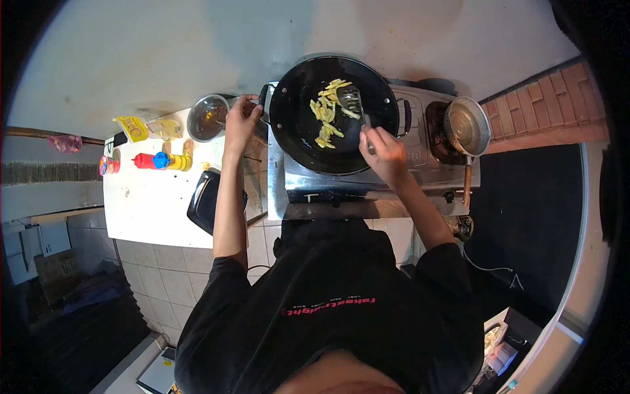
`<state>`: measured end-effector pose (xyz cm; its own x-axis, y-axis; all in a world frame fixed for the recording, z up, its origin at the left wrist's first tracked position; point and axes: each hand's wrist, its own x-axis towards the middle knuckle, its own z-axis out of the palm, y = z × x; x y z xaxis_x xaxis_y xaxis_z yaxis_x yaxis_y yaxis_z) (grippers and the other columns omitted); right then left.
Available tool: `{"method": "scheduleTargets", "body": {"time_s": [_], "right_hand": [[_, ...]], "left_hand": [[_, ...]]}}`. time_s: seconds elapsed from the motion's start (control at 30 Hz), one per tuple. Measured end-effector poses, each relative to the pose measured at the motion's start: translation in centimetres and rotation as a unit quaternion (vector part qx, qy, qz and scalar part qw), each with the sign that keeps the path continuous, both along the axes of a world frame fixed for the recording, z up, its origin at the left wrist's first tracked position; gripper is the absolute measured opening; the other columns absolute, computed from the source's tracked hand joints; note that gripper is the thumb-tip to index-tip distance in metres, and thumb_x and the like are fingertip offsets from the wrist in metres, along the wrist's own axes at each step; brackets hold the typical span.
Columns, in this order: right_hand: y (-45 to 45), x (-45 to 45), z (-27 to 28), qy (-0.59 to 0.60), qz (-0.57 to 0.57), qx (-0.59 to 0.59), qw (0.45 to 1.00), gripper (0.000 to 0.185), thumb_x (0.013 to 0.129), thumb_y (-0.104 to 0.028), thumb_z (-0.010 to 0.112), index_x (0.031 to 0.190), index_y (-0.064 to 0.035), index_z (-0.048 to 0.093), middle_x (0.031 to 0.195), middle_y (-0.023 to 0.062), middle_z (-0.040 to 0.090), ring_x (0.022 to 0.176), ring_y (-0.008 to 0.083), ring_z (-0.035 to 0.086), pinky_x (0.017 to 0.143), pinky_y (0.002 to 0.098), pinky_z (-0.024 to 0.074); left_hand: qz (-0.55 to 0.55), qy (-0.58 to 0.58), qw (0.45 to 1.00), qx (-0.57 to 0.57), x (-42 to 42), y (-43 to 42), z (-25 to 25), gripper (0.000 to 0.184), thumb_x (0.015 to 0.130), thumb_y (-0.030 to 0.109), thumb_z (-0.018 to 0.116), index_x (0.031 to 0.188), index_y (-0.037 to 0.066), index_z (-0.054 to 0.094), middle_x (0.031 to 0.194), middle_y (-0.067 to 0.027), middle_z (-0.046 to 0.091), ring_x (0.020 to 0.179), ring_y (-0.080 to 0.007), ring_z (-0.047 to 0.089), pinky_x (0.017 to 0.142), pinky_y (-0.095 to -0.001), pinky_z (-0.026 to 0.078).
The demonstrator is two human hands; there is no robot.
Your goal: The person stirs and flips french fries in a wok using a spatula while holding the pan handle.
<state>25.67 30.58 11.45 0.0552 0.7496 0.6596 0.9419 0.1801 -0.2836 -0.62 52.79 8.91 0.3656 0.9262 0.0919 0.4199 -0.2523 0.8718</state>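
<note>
Right now, from the head camera, the right hand (384,154) has its fingers curled tight around a spatula (350,98) with slots in it. The spatula's long side runs from that hand up and a bit to the left, so its flat end sits inside the big black pan (292,128), close to the top of the yellow strips of food (325,111). Most of the strips lie to the left of the spatula, in a loose line from top to bottom near the middle of the pan. The right hand is nearer to the food. The left hand (243,111) is out at the left handle (264,104) of the pan, with its fingers bent next to it, but I cannot tell if they close all the way around. Count them: one big pan with two handles, one spatula, and too many strips to count, as they lie on top of each other. On the same stove (417,157) there is one small pot (468,128) with one brown handle (468,180). The white table (144,207) on the left has one clear bowl (197,125), one red bottle (143,161), one yellow bottle (178,161) and one black tray (209,200).
</note>
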Motion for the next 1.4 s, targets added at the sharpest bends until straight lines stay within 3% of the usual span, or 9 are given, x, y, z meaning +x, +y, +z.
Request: {"method": "scheduleTargets", "body": {"time_s": [0.3, 0.5, 0.7, 0.77, 0.9, 1.03, 1.17, 1.23, 1.4], "right_hand": [[-1.1, 0.7, -0.3, -0.032, 0.025, -0.041, 0.998, 0.013, 0.084, -0.014, 0.074, 0.094, -0.0082, 0.067, 0.073, 0.0064, 0.056, 0.059, 0.0239, 0.063, 0.055, 0.0343, 0.0547], [0.3, 2.0, 1.1, 0.084, -0.050, -0.008, 0.995, 0.015, 0.087, -0.009, 0.073, 0.101, -0.0073, 0.067, 0.079, 0.0107, 0.061, 0.065, 0.0288, 0.065, 0.057, 0.0366, 0.0526], [1.5, 1.4, 0.0, 0.165, -0.011, 0.001, 0.986, 0.011, 0.089, -0.007, 0.070, 0.098, -0.0044, 0.065, 0.082, 0.0129, 0.064, 0.066, 0.0306, 0.065, 0.057, 0.0353, 0.0514], [1.1, 0.8, 0.4, 0.180, 0.029, 0.008, 0.983, 0.007, 0.091, -0.007, 0.068, 0.096, -0.0036, 0.064, 0.085, 0.0137, 0.067, 0.067, 0.0287, 0.067, 0.058, 0.0351, 0.0520], [1.9, 1.6, 2.4, 0.246, -0.040, -0.025, 0.968, 0.009, 0.093, -0.009, 0.067, 0.100, -0.0032, 0.065, 0.086, 0.0137, 0.068, 0.066, 0.0226, 0.066, 0.058, 0.0314, 0.0518], [3.6, 2.5, 1.7, 0.241, 0.035, -0.014, 0.970, 0.011, 0.095, -0.011, 0.065, 0.103, -0.0030, 0.065, 0.086, 0.0136, 0.067, 0.065, 0.0217, 0.062, 0.057, 0.0293, 0.0496], [2.5, 1.5, 2.1, 0.335, 0.009, -0.105, 0.936, 0.009, 0.096, -0.009, 0.064, 0.100, -0.0008, 0.065, 0.081, 0.0117, 0.066, 0.065, 0.0120, 0.059, 0.057, 0.0271, 0.0472], [1.8, 0.7, 2.6, 0.338, 0.023, -0.061, 0.939, 0.009, 0.097, -0.009, 0.063, 0.097, -0.0002, 0.065, 0.077, 0.0108, 0.065, 0.065, 0.0075, 0.056, 0.056, 0.0259, 0.0454], [1.4, 1.3, 0.8, 0.352, -0.010, -0.070, 0.933, 0.008, 0.096, -0.010, 0.063, 0.095, -0.0022, 0.066, 0.068, 0.0054, 0.059, 0.059, 0.0056, 0.049, 0.053, 0.0244, 0.0403]], "left_hand": [[0.003, 0.001, 1.000, -0.001, 0.1, 0.1, 0.0, 0.027, 0.091, 0.009, 0.069, 0.116, 0.003, 0.065, 0.090, -0.0119, 0.073, 0.084, -0.0189, 0.071, 0.079, -0.0319, 0.054], [0.000, -0.003, 1.000, 0.011, 0.0, -0.2, 0.1, 0.027, 0.090, 0.009, 0.069, 0.117, 0.003, 0.065, 0.089, -0.0120, 0.073, 0.083, -0.0191, 0.071, 0.079, -0.0317, 0.054], [0.002, 0.009, 1.000, -0.008, 0.1, 0.2, 0.1, 0.028, 0.090, 0.008, 0.069, 0.117, 0.003, 0.064, 0.090, -0.0125, 0.073, 0.083, -0.0193, 0.071, 0.079, -0.0319, 0.054], [0.000, 0.010, 1.000, -0.005, 0.1, 0.1, 0.3, 0.027, 0.090, 0.008, 0.068, 0.117, 0.003, 0.064, 0.091, -0.0129, 0.074, 0.083, -0.0198, 0.071, 0.079, -0.0322, 0.054], [0.002, 0.025, 1.000, 0.003, 0.0, -0.2, 0.3, 0.026, 0.092, 0.010, 0.068, 0.117, 0.004, 0.064, 0.094, -0.0121, 0.073, 0.085, -0.0181, 0.071, 0.079, -0.0315, 0.054], [-0.002, 0.032, 0.999, 0.004, 0.2, 0.3, 0.1, 0.026, 0.093, 0.011, 0.068, 0.118, 0.005, 0.064, 0.099, -0.0121, 0.073, 0.090, -0.0174, 0.071, 0.080, -0.0308, 0.054], [-0.002, 0.038, 0.999, -0.010, 0.2, 0.2, 0.7, 0.026, 0.093, 0.011, 0.068, 0.118, 0.004, 0.064, 0.099, -0.0123, 0.073, 0.089, -0.0183, 0.071, 0.080, -0.0307, 0.054], [0.000, 0.016, 1.000, 0.005, 0.3, -0.1, 0.9, 0.027, 0.091, 0.009, 0.068, 0.116, 0.004, 0.064, 0.087, -0.0117, 0.073, 0.081, -0.0187, 0.070, 0.078, -0.0322, 0.053], [-0.002, 0.022, 1.000, 0.007, 0.3, 0.0, 0.8, 0.027, 0.091, 0.009, 0.068, 0.117, 0.004, 0.064, 0.087, -0.0116, 0.072, 0.081, -0.0181, 0.070, 0.077, -0.0317, 0.053]]}}
